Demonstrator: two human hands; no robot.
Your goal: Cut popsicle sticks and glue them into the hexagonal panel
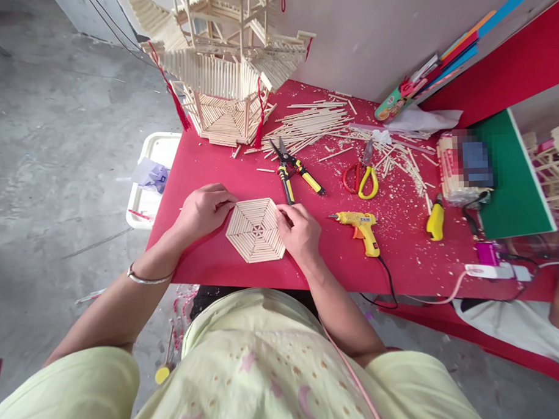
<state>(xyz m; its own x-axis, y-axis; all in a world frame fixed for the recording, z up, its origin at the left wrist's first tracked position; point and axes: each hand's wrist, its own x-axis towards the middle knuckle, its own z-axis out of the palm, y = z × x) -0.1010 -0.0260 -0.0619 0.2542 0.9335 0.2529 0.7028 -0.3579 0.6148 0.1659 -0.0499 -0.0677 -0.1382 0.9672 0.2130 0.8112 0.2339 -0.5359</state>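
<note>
A hexagonal panel of thin wooden sticks (256, 230), laid in nested rings round a small open centre, is on the red table before me. My left hand (204, 211) has its fingers pinched together at the panel's upper left corner. At the right edge, my right hand (301, 233) grips the panel between thumb and curled fingers. Just above the right hand lie yellow-and-black cutters (296, 172) with their blades apart. To its right rests a yellow glue gun (360, 228), nozzle pointing left, its cord hanging over the table edge.
A pagoda-like stick model (224, 71) with red tassels stands at the back left. Loose sticks (313, 123), scissors (364, 176), a yellow-handled tool (436, 219) and a power strip (497, 271) lie rightward. A white tray (137, 202) is left of the table. Another person's limb shows at far right.
</note>
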